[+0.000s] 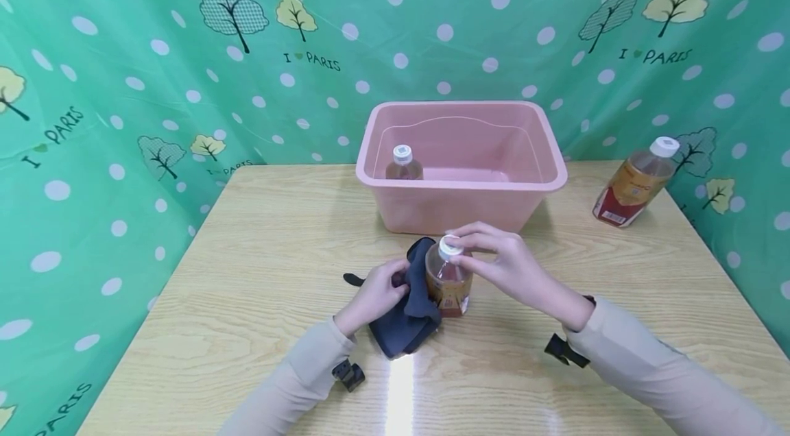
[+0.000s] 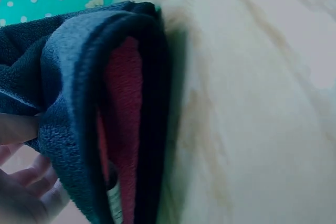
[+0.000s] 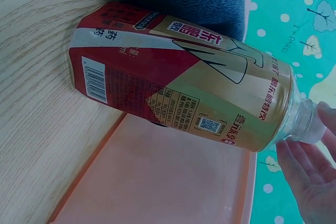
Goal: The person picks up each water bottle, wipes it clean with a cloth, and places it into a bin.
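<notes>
A drink bottle (image 1: pixel 449 282) with a white cap and a red and gold label stands on the table in front of the pink bin. Thumb and fingers of my right hand (image 1: pixel 503 261) pinch its cap; the right wrist view shows the bottle (image 3: pixel 178 77) whole. Against its left side lies a dark blue cloth (image 1: pixel 404 319), folded and bunched. My left hand (image 1: pixel 384 288) grips the cloth between thumb and fingers. Seen from the left wrist, the cloth (image 2: pixel 68 98) has a fuzzy surface and a red inner side.
The pink bin (image 1: pixel 444 206) stands at the back, with a white-capped bottle (image 1: pixel 404 168) inside at its left. Another bottle (image 1: pixel 636 182) stands at the table's back right. A green dotted curtain (image 1: pixel 395 25) hangs behind and beside the wooden table (image 1: pixel 265 237).
</notes>
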{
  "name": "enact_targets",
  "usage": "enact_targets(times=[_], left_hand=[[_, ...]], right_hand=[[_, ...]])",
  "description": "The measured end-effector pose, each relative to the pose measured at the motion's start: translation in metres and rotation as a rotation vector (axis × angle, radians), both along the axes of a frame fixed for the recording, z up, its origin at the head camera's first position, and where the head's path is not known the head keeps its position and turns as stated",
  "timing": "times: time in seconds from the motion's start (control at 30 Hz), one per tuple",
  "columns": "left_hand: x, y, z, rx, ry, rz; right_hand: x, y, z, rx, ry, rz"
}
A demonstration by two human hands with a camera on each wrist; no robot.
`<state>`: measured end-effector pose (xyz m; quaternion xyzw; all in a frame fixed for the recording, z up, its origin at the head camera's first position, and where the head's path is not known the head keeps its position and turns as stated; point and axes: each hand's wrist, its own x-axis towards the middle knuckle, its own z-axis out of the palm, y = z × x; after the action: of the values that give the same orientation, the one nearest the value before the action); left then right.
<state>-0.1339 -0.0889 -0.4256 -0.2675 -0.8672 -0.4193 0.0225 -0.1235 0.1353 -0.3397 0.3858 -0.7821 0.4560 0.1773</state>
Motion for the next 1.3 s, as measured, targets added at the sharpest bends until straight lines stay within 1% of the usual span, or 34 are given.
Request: enact_targets(times=[0.1, 0.23, 0.3, 0.47, 0.57, 0.73, 0.83, 1.03, 1.2, 1.3], left_hand=[[-0.001, 0.001, -0.003, -0.012, -0.028, 0.005], [-0.001, 0.002, -0.007, -0.023, -0.034, 0.011], [-0.002, 0.002, -0.009, -0.028, -0.025, 0.013], [-0.002, 0.002, -0.01, -0.034, -0.022, 0.013], [0.0, 0.001, -0.008, -0.016, -0.051, 0.01], [0.003, -0.002, 0.0, 0.045, -0.082, 0.01], [0.005, -0.003, 0.006, 0.081, -0.069, 0.008], [0.008, -0.004, 0.017, 0.122, -0.055, 0.017], [0.011, -0.003, 0.032, 0.152, -0.04, 0.016], [0.012, -0.002, 0.04, 0.167, -0.025, 0.026]], right_hand=[[0.0, 0.0, -0.001, -0.004, 0.003, 0.005], [0.0, 0.0, -0.001, -0.006, 0.0, 0.008], [0.0, 0.0, -0.001, -0.002, -0.004, 0.003], [0.0, 0.001, -0.001, 0.003, -0.011, -0.003], [0.0, 0.0, -0.001, 0.001, -0.011, 0.001], [0.0, -0.001, -0.002, 0.0, -0.003, 0.007], [0.001, -0.002, -0.001, 0.001, -0.006, 0.008], [0.002, -0.001, 0.0, -0.002, -0.027, 0.009], [0.002, -0.001, 0.0, -0.012, -0.02, 0.0], [0.003, -0.001, 0.0, -0.011, -0.02, -0.006]])
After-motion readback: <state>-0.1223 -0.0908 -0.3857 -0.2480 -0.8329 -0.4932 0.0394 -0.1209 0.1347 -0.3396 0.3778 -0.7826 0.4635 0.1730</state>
